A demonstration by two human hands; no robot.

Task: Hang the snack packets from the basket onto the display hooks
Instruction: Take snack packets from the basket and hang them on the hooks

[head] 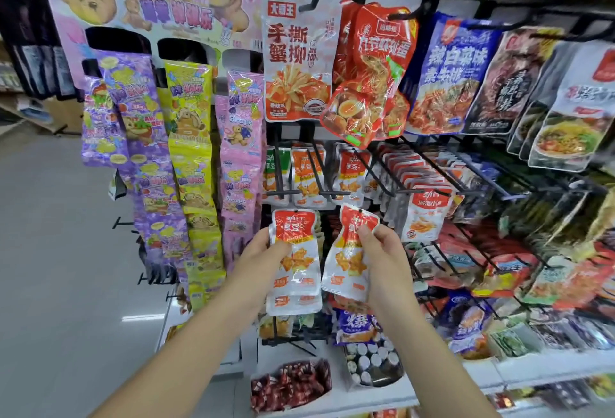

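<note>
Right hand (379, 241) pinches one white-and-orange plastic snack packet (347, 261) near its top, long axis upright, slightly tilted. Left hand (263, 251) grips a small stack of matching packets (296, 251) just beside it. Black wire display hook (317, 168) sits above, between both hands; forearms raised forward

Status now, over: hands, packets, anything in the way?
Left hand grips stack of packets. Right hand pinches single packet, not yet hooked. Hook above already carries hung packets.
</note>
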